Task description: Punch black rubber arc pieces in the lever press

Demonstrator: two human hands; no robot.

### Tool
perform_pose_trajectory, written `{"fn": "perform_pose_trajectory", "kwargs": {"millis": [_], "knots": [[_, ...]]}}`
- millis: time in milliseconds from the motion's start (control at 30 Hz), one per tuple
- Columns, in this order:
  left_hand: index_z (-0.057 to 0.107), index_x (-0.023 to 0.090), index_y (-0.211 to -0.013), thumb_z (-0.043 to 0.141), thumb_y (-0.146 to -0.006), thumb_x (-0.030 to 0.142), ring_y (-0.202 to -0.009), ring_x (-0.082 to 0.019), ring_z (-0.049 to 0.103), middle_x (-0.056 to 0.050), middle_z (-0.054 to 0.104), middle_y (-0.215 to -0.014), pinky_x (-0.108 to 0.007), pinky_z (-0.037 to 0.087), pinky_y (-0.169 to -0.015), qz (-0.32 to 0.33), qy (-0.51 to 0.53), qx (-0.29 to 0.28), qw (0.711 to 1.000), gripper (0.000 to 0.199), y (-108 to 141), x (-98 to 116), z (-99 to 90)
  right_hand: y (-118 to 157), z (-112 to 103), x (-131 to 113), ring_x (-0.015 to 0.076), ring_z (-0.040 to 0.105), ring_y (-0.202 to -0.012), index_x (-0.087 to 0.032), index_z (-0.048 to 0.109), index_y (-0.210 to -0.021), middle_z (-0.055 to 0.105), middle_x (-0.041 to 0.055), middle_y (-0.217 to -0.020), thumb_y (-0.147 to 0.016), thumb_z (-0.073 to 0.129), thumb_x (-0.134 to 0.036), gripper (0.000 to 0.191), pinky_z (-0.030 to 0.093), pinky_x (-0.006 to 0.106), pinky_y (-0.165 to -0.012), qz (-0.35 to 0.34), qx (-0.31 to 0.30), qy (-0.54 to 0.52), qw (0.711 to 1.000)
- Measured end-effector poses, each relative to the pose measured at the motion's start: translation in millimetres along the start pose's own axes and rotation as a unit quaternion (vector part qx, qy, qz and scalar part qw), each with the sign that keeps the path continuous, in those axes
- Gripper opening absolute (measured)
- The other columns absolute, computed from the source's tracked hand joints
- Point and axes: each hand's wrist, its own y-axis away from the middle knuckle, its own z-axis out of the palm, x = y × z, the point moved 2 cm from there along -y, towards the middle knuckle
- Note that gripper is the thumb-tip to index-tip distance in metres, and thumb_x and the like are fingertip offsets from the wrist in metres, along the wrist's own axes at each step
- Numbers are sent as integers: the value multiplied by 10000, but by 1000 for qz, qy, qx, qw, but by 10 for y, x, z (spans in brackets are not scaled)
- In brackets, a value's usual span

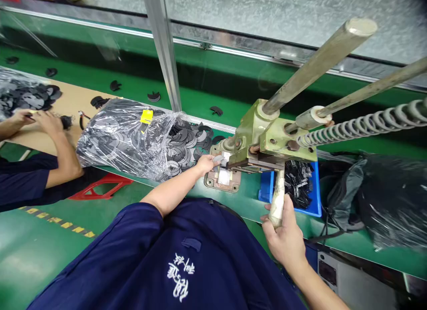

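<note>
A green hand press stands on the bench before me, with a flat metal base. My left hand pinches a thin grey curved plastic piece at the press base, beneath the ram. Around the pale wrapped press lever my right hand is closed, to the right of the base. Left of the press, many dark grey crescent-shaped pieces spill from a clear plastic bag. Under the press head, part of the fixture is hidden.
A blue bin of small black parts sits right of the press, beside a black plastic bag. At far left a co-worker's hands handle a part near another pile. Several dark pieces lie on the green conveyor.
</note>
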Motion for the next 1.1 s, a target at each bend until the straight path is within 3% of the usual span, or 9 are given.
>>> {"fn": "perform_pose_trajectory", "kwargs": {"millis": [167,433,533,733,1100], "knots": [[628,141,-758,717,-769,344,-461,-61,507,27,565,-611,-189,471,-484,-13,-44,-23,999,222,-114,-35,135,0,6,20,244,686,-795,-153,176,-1507,709,83,-1030,-764,500,-381,841,532,346,-706,16,5,10,1000],[655,183,-816,672,-765,452,-427,-78,514,22,607,-596,-170,369,-412,-9,-184,-5,983,275,-150,-102,188,-8,12,54,240,679,-754,-157,158,-1507,693,90,-1037,-765,515,-430,867,522,356,-678,18,0,8,1000],[651,189,-840,679,-749,451,-438,-92,532,24,608,-588,-174,363,-401,-22,-176,-11,984,279,-137,-112,190,-13,-2,31,244,674,-766,-164,202,-1493,693,88,-1028,-767,518,-450,842,517,361,-690,26,3,26,999],[648,184,-904,636,-793,466,-442,-101,550,21,600,-558,-173,386,-410,-50,-117,-80,989,303,-125,-99,200,-12,-11,1,255,670,-799,-168,198,-1494,694,80,-1009,-768,520,-469,850,507,377,-720,36,8,53,998],[664,180,-895,634,-781,549,-402,-92,531,30,562,-466,-158,379,-411,-19,-189,-103,976,388,-69,95,107,7,-40,-19,234,659,-760,-171,213,-1486,691,85,-1011,-774,519,-481,835,507,362,-696,42,3,37,998]]}}
